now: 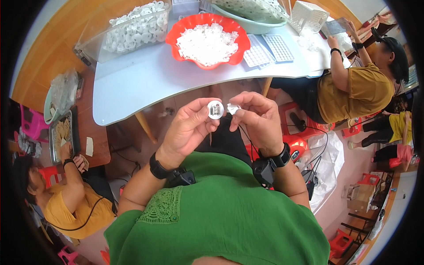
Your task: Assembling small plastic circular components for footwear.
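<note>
My left hand (187, 126) pinches a small round white plastic housing (215, 110) between thumb and fingers. Its open face shows a dark recess with small metal parts. Just to the right, my right hand (258, 119) grips a small white plastic piece (233, 108) between thumb and forefinger. The two parts are close together but apart, held in the air before the table's near edge. Beyond them on the table stands a red scalloped bowl (176, 49) heaped with small white plastic pieces (207, 43).
The light blue table (132, 84) also carries a clear bin (95, 48) of white round parts, white trays (277, 47) and a green basin (251, 26). At left a person (79, 198) handles things by a metal tray (62, 132); another person (357, 88) sits at right. Cables (316, 154) hang beside me.
</note>
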Tool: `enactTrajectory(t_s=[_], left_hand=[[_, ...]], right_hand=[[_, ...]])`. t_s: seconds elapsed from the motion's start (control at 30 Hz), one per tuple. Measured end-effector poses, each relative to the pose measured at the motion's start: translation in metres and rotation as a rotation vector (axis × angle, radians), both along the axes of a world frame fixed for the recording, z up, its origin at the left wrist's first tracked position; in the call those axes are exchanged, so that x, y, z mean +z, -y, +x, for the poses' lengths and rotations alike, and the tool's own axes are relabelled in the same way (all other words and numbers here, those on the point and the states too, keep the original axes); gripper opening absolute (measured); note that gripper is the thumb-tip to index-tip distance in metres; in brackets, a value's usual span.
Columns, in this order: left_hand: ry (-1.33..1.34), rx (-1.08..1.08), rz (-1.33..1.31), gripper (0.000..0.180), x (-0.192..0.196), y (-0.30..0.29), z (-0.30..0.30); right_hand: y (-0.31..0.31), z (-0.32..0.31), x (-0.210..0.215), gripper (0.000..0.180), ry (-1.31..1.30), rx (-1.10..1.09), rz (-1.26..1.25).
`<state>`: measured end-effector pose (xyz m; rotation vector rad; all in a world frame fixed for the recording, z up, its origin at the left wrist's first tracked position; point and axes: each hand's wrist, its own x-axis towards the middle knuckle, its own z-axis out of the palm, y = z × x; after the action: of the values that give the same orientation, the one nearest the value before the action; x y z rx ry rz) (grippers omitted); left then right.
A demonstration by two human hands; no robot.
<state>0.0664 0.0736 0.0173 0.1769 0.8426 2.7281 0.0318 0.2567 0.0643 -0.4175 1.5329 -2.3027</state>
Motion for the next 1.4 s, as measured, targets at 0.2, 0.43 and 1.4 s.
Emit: enactTrajectory(t_s=[0.2,0.43,1.4], left_hand=[[0.013,0.017,0.01,0.031,0.0,0.002,-0.001],[0.023,0.0,-0.002,0.039,-0.005,0.004,-0.002],[0.056,-0.058,-0.03,0.025,-0.007,0.001,0.0]], right_hand=[[-0.005,-0.003,0.005,0.017,-0.305,0.003,0.154],[-0.005,-0.01,0.013,0.015,-0.646,-0.079,0.329],[0.006,-0.009,0.031,0.015,-0.857,0.115,0.721]])
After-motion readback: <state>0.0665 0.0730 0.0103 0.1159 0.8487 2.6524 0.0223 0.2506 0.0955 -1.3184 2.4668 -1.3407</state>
